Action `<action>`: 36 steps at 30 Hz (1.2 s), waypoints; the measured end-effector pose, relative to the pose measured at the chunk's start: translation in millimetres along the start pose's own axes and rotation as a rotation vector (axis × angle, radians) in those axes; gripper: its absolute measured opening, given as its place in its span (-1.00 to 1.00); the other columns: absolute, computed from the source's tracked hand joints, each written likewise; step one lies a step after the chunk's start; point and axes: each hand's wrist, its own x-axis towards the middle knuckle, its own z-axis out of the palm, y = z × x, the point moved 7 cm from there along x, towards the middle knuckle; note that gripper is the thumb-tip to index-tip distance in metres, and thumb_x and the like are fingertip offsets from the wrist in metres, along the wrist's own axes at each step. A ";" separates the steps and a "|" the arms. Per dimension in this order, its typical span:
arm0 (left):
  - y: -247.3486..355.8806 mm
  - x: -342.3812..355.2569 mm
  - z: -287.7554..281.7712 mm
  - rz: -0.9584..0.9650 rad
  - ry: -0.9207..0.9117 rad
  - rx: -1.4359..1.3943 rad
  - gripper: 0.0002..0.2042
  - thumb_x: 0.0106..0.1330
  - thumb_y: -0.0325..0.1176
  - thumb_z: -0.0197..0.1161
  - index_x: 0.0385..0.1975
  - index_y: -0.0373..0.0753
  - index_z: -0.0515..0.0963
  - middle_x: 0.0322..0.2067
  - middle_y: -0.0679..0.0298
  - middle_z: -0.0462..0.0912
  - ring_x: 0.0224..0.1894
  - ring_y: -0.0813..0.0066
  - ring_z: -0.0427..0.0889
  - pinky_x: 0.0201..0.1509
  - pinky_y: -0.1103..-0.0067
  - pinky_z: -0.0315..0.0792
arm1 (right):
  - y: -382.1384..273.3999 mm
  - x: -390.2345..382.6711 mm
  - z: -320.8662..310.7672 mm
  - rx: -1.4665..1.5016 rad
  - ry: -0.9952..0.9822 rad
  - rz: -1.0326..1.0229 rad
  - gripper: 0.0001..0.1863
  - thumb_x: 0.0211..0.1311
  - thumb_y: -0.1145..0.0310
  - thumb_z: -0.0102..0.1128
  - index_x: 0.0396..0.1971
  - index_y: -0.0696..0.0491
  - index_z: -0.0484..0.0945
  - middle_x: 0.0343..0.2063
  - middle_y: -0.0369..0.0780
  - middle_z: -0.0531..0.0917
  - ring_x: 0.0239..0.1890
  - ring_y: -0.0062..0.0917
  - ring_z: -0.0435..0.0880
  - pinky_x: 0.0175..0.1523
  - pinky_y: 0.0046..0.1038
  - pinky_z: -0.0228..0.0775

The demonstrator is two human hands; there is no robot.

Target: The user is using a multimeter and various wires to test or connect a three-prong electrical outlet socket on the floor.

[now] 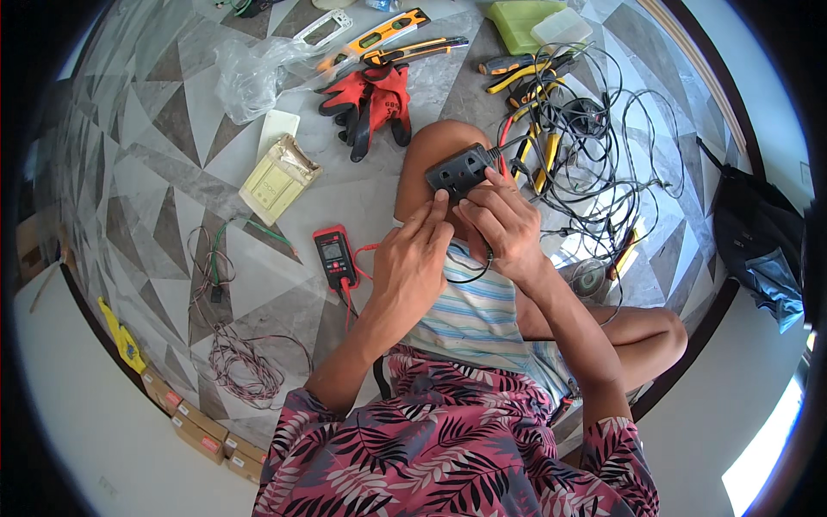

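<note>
A black extension socket point(461, 171) with several outlet openings is held over my raised knee. My right hand point(504, 220) grips its near right side, fingers curled, with a thin black lead looping below. My left hand point(412, 258) is closed, its fingertips touching the socket's near edge; whatever they pinch is hidden. Left of that wrist lies a red and black multimeter point(332, 257). Its red test lead point(365, 248) runs toward my left hand and passes out of sight under it.
Tangled black cable point(594, 129) and yellow-handled pliers point(551, 159) lie at the right. Red-black gloves point(370, 103), a spirit level point(379, 39) and a clear plastic bag point(250, 82) lie ahead. A pale yellow box point(280, 179) and coiled reddish wire point(245, 366) lie left.
</note>
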 end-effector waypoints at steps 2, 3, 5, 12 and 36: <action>0.4 0.8 0.0 0.001 -0.002 0.001 -0.74 0.02 -0.63 0.28 -0.25 -0.33 0.48 0.27 -0.07 0.54 0.25 0.12 0.58 -0.05 0.35 0.59 | 0.0 0.4 -1.3 -0.002 0.004 -0.001 -0.52 -0.31 0.37 0.38 -0.21 0.09 0.63 -0.25 -0.22 0.65 -0.13 -0.29 0.72 0.31 -0.05 0.52; 0.8 0.7 0.0 0.006 -0.001 0.005 -0.74 0.02 -0.62 0.28 -0.25 -0.33 0.48 0.27 -0.07 0.54 0.25 0.12 0.58 -0.04 0.35 0.59 | -0.8 2.3 -2.5 0.013 -0.004 0.009 -0.61 -0.21 0.42 0.40 -0.25 0.12 0.62 -0.28 -0.19 0.66 -0.17 -0.28 0.73 0.28 -0.05 0.53; 2.4 0.4 -1.4 0.011 0.001 0.007 -0.73 0.02 -0.62 0.28 -0.25 -0.33 0.48 0.27 -0.07 0.53 0.25 0.12 0.58 -0.03 0.35 0.59 | -2.3 4.4 -5.5 0.027 -0.013 0.018 -0.70 -0.11 0.48 0.42 -0.29 0.15 0.62 -0.31 -0.17 0.68 -0.21 -0.26 0.74 0.25 -0.04 0.54; 4.9 -0.8 -1.9 0.000 -0.034 0.023 -0.76 0.05 -0.61 0.28 -0.25 -0.35 0.49 0.28 -0.07 0.53 0.25 0.13 0.58 -0.03 0.35 0.59 | 3.7 5.4 -30.8 0.119 0.133 0.158 -0.78 -0.03 0.72 0.34 -0.35 0.18 0.58 -0.35 -0.11 0.67 -0.23 -0.21 0.74 0.17 -0.11 0.62; 9.4 -1.0 1.4 0.011 0.024 0.099 -0.79 0.16 -0.49 0.21 -0.21 -0.38 0.54 0.24 -0.10 0.56 0.22 0.09 0.61 -0.05 0.34 0.61 | 19.7 -2.4 -21.8 0.024 0.077 0.089 -0.65 -0.15 0.48 0.31 -0.24 0.19 0.64 -0.20 -0.04 0.67 -0.10 -0.10 0.72 0.01 -0.21 0.61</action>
